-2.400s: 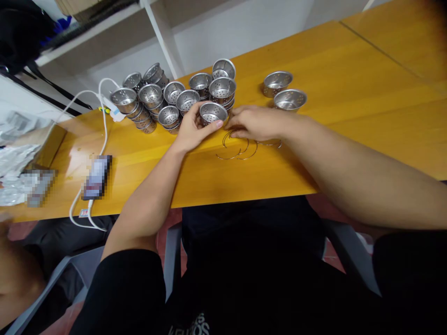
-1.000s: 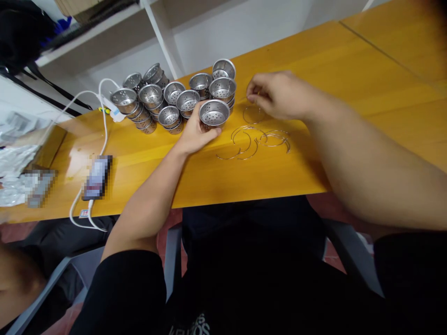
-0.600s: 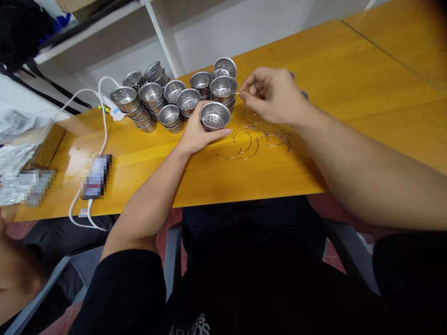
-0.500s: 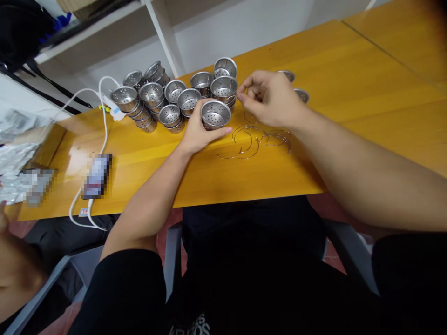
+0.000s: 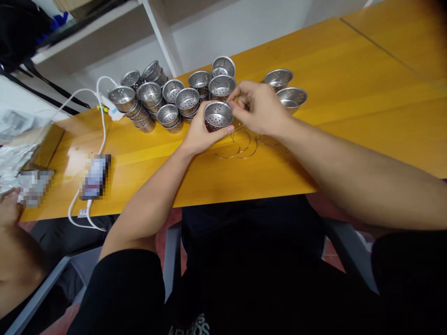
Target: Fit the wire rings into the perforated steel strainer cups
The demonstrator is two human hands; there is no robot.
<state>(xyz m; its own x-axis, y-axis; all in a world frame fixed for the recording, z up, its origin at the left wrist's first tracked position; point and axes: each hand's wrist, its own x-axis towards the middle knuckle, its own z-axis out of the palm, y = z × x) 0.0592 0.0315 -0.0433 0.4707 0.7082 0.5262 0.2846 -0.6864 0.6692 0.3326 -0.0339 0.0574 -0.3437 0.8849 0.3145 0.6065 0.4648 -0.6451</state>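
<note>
My left hand (image 5: 200, 131) is closed around a small perforated metal cup (image 5: 218, 120), its mouth tilted towards me. At the cup's right rim, my right hand (image 5: 256, 106) is pinched closed; what lies between its fingertips is too small to make out. Several thin curved wires (image 5: 248, 150) lie on the table below the hands, some partly hidden by the right forearm. Two more perforated cups (image 5: 292, 97) stand just beyond my right hand.
Stacked perforated cups (image 5: 150, 95) crowd the table's back left. A phone (image 5: 96, 177) with a white cable (image 5: 104, 125) lies left on the wooden table (image 5: 366, 93). Another person's hand (image 5: 10, 204) is at the far left beside plastic bags (image 5: 12, 158).
My right hand has moved left and slightly down to the rim of the held cup, uncovering the two cups behind it. The other person's hand has come up onto the table edge.
</note>
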